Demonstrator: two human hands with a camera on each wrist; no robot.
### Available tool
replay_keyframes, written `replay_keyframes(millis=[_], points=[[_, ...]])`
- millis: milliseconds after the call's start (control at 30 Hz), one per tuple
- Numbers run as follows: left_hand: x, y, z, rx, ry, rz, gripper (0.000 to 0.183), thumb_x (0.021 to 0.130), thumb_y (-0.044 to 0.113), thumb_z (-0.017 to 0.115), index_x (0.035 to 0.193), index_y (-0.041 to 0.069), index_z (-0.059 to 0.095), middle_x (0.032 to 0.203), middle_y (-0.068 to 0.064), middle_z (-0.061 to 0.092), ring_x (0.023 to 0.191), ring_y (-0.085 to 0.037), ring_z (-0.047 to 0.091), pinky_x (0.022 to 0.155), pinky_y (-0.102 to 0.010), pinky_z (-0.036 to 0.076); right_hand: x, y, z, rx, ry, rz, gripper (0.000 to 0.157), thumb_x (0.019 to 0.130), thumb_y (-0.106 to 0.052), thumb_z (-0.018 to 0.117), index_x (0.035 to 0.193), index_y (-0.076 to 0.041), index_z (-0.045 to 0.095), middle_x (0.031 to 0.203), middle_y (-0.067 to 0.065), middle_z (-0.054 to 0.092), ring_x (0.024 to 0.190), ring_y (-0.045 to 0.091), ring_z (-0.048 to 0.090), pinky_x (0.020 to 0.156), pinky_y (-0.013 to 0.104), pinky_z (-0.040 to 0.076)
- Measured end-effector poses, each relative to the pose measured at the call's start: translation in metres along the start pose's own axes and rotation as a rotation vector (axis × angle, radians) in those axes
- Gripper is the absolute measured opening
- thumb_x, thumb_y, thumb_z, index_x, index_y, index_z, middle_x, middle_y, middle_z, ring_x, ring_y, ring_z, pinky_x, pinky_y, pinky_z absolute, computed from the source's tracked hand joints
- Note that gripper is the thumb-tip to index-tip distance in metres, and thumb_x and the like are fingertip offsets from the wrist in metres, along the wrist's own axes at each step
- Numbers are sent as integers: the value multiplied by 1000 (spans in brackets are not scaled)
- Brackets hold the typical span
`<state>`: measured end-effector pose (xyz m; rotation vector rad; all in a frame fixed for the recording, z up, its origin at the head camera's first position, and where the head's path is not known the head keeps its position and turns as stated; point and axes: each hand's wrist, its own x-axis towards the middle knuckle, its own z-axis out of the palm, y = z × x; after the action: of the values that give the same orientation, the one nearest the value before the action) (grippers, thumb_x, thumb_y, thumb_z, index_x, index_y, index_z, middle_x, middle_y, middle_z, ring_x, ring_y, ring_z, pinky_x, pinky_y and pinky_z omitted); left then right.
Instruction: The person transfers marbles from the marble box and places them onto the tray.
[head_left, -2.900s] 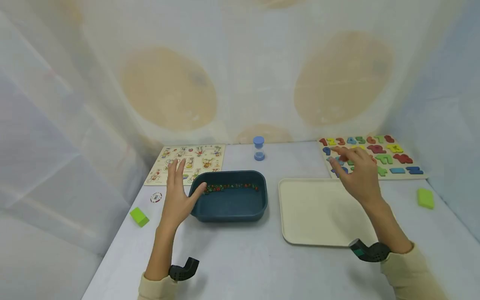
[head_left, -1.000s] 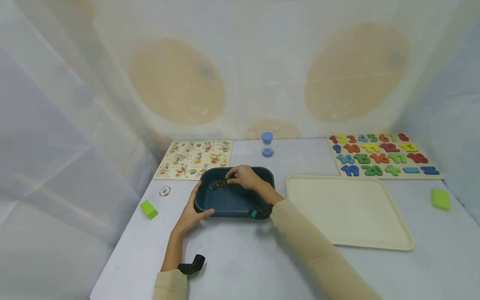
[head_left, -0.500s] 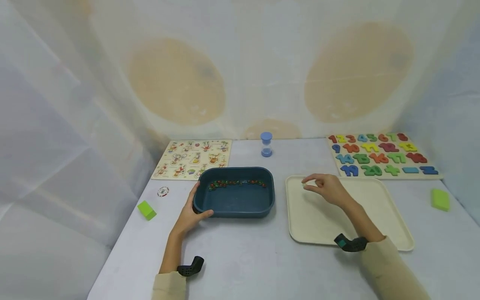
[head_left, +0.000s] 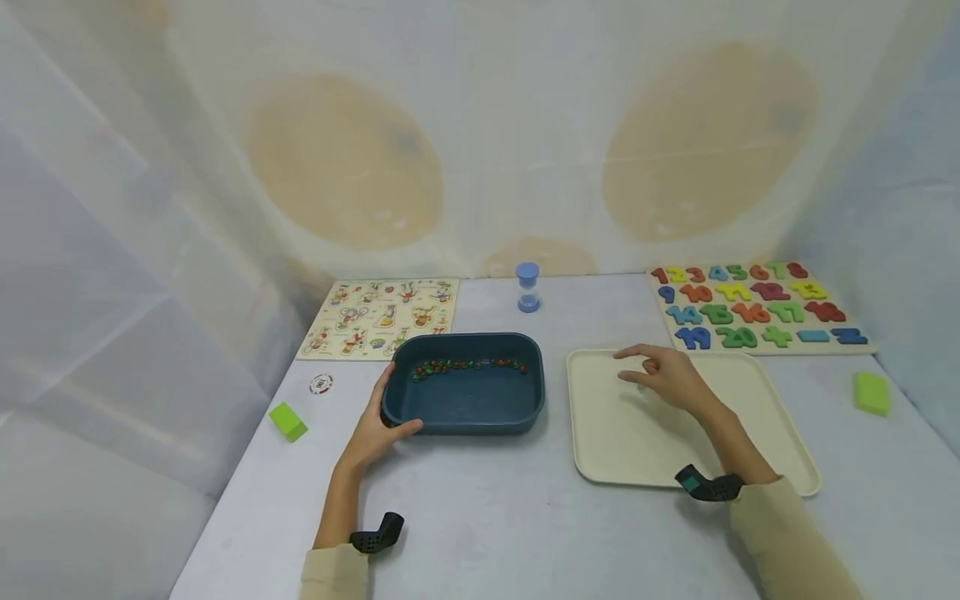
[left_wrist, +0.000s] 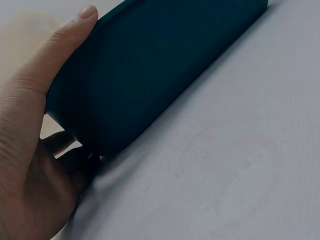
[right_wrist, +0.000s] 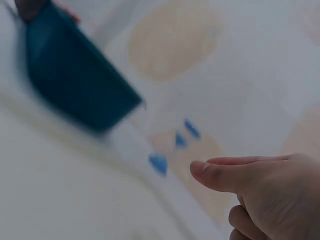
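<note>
My left hand [head_left: 371, 432] grips the left end of a dark teal rectangular tub [head_left: 465, 427]. Its thumb lies on the near rim, and the fingers are round the end wall; in the left wrist view the fingertips are partly hidden behind the tub. Small shiny red and green pieces [head_left: 442, 367], like beads or marbles, lie in a row along the tub's far side. Over the far left part of a cream tray [head_left: 630, 450] is my right hand [head_left: 667, 379]. A gap shows between its thumb and index finger, with nothing visible held; the other fingers are bent.
A picture board [head_left: 382, 317] lies behind the tub at left, a number puzzle board [head_left: 750, 308] at far right. Between them stands a blue sand timer [head_left: 528, 287]. A poker chip [head_left: 321, 383] and green blocks [head_left: 288, 422] [head_left: 872, 393] lie towards the sides.
My right hand reached into the tub a second ago, then moved right over the tray with thumb and index close together. These have now parted. My left hand stays on the tub.
</note>
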<state>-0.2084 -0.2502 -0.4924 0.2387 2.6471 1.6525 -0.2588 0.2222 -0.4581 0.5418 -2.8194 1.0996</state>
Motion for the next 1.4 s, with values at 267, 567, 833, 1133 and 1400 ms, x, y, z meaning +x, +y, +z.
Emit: replay_keyframes(millis=[267,567,833,1133,1400], points=[[-8,26,-2,6,-3,-8,98,73,21,74,145,27,8,151,-3,7,136,-34,6,100,-63,13,85,-100,55,125,-90,-252,24,79,-26,68,101,-18,67,45,-5,26,39,6,21,40,22,22],[4,4,-5,0,4,29,98,72,25,75,143,37,8,150,4,7,136,-31,6,100,-63,13,141,-135,130,108,-288,-212,28,80,-19,67,107,-12,66,41,-5,28,36,9,25,40,22,25],[5,-4,-6,20,15,38,99,71,26,76,142,40,8,150,8,8,136,-29,7,100,-62,14,146,-128,154,-32,-312,-161,26,80,-22,67,106,-18,67,80,-1,65,60,8,51,54,23,40],[-4,22,-6,-8,-5,8,98,73,19,74,145,28,8,151,-1,6,136,-33,6,101,-62,13,145,-132,158,-147,-325,-145,20,81,-22,67,101,-19,68,104,-3,65,90,12,59,85,34,44],[-8,25,-1,1,2,20,97,73,17,73,145,26,8,151,-2,8,136,-33,8,102,-60,15,123,-130,134,11,-212,-271,20,82,-23,65,101,-15,67,49,-2,45,43,9,33,53,28,36]])
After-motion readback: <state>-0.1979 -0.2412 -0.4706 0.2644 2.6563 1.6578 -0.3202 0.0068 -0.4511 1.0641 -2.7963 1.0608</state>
